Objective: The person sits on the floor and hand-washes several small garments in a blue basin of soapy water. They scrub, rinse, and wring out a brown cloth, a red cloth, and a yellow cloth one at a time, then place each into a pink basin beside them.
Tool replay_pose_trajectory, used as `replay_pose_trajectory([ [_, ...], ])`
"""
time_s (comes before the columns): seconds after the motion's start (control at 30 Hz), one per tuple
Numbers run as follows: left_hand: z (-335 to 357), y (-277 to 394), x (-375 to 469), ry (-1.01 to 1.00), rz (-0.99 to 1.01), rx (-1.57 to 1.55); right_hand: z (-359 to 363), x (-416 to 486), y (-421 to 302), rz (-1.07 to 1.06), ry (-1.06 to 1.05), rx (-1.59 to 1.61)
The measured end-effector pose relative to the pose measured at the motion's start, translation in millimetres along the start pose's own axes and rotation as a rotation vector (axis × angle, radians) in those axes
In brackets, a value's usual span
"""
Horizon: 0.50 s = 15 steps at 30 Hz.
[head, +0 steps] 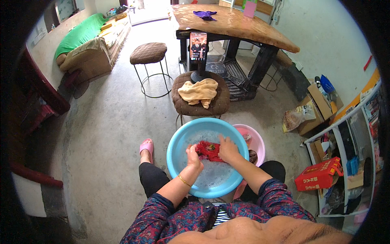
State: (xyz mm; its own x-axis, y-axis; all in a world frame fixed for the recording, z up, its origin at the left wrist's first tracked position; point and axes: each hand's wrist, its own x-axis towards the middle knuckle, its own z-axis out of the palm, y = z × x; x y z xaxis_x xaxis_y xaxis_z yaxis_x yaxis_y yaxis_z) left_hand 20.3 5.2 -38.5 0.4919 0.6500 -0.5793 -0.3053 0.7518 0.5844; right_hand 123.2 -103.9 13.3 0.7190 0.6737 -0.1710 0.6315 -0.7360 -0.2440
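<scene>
A light blue plastic basin [172, 143] of sudsy water stands in front of me, between my knees. In it, at the surface of the suds, is a wet red cloth [210, 151] with a small green and yellow patch. My left hand [193, 157] grips the cloth's left end, palm turned partly up. At the other end my right hand [228, 149] holds the fabric, its back towards me and some fingers raised. The cloth is bunched between both hands. Part of a pink basin [260, 143] with dark and pinkish cloths shows behind the blue one, on the right.
A padded stool [182, 105] beyond the basin bears a beige cloth [199, 91] and a phone [198, 45] on a stand. Another stool [149, 53] stands left of it, before a wooden table [237, 26]. A red bag [318, 175] and a white rack [341, 170] are at right.
</scene>
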Motion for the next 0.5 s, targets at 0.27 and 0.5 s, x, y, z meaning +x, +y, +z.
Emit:
replay_pose_trajectory([
  [0.27,1,4,-4,-0.059,-0.231,0.065,30,-18,-6,-0.307,-0.393,-0.215],
  [0.5,-4,-4,1,-0.240,-0.461,0.131,33,12,-2,-0.274,-0.436,0.756],
])
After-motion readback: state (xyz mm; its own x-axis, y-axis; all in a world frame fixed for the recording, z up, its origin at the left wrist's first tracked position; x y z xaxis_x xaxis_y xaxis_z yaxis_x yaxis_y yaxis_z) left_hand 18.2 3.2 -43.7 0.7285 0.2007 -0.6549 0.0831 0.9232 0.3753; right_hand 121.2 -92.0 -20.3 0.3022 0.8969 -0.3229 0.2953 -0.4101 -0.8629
